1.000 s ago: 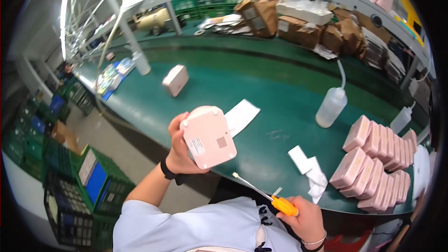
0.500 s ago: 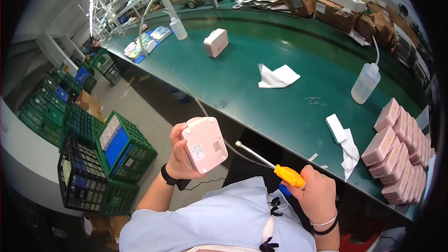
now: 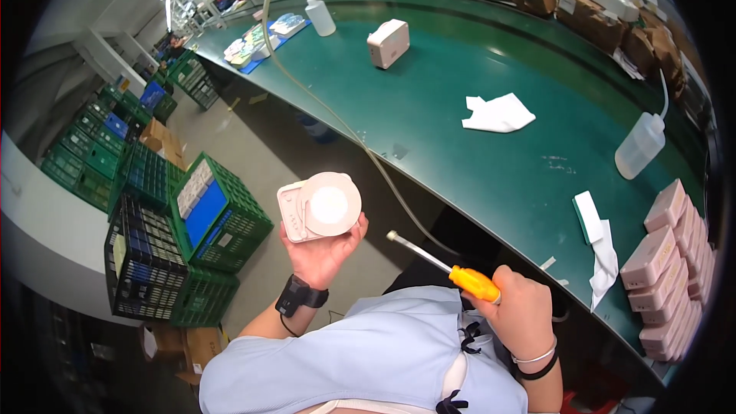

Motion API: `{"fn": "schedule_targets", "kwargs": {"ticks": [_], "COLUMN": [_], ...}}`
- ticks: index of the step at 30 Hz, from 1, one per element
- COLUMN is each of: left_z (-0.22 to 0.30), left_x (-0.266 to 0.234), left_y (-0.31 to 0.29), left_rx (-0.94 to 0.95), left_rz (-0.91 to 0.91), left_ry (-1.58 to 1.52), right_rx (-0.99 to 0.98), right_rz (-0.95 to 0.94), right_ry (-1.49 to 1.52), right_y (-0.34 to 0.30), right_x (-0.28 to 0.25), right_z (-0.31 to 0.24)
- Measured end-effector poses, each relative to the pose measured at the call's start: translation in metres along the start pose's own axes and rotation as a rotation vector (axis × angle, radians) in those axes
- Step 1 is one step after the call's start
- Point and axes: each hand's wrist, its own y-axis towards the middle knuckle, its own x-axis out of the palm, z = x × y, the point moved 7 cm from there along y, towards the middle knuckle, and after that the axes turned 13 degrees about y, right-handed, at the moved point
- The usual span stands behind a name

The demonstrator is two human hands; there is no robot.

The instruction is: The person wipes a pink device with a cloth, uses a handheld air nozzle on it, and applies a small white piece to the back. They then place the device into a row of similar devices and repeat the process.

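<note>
My left hand [image 3: 318, 259] holds up a small pink device [image 3: 295, 215] from below, fingers round its lower edge. Its face is towards me: a round pink disc [image 3: 332, 203] with a bright white centre covers most of a squarish body with small buttons or marks at its left. In my right hand [image 3: 521, 313], closed in a fist, is a screwdriver-like tool [image 3: 474, 284] with a yellow handle. The tool's metal shaft points up and left, its pale blunt tip apart from the device.
The green workbench [image 3: 429, 153] bears another pink device [image 3: 389, 44], a white cloth [image 3: 500, 113], a squeeze bottle [image 3: 641, 146], a white-and-green block [image 3: 587, 216] and stacked pink devices [image 3: 659, 261]. A hose [image 3: 337, 119] crosses the bench edge. Green crates [image 3: 222, 218] stand at left.
My left hand has turned the pink device over, from its labelled underside to the face with the round disc. The right hand keeps its grip on the tool. The view has shifted slightly.
</note>
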Motion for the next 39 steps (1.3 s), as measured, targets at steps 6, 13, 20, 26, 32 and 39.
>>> {"fn": "schedule_targets", "kwargs": {"ticks": [6, 13, 20, 26, 32, 39], "left_z": [0.018, 0.036, 0.020, -0.025, -0.040, -0.074], "left_x": [-0.017, -0.014, 0.011, 0.034, 0.050, 0.053], "left_y": [-0.012, -0.018, -0.003, 0.023, 0.050, 0.057], "left_rx": [0.187, 0.420, 0.465, 0.322, 0.308, 0.134], "left_rz": [0.138, 0.253, -0.004, -0.142, -0.254, -0.251], "left_ry": [0.304, 0.800, 1.155, 1.125, 1.031, 0.885], "right_rx": [0.014, -0.055, 0.130, 0.292, 0.454, 0.462], "right_rz": [-0.010, -0.139, 0.063, -0.093, 0.096, -0.051], "right_ry": [-0.033, 0.162, -0.047, -0.169, -0.289, -0.296], "right_y": [0.009, 0.003, -0.025, -0.066, -0.092, -0.105], "right_x": [0.014, 0.016, -0.015, -0.011, -0.016, -0.023], "right_z": [-0.001, 0.005, 0.017, 0.058, 0.080, 0.091]}}
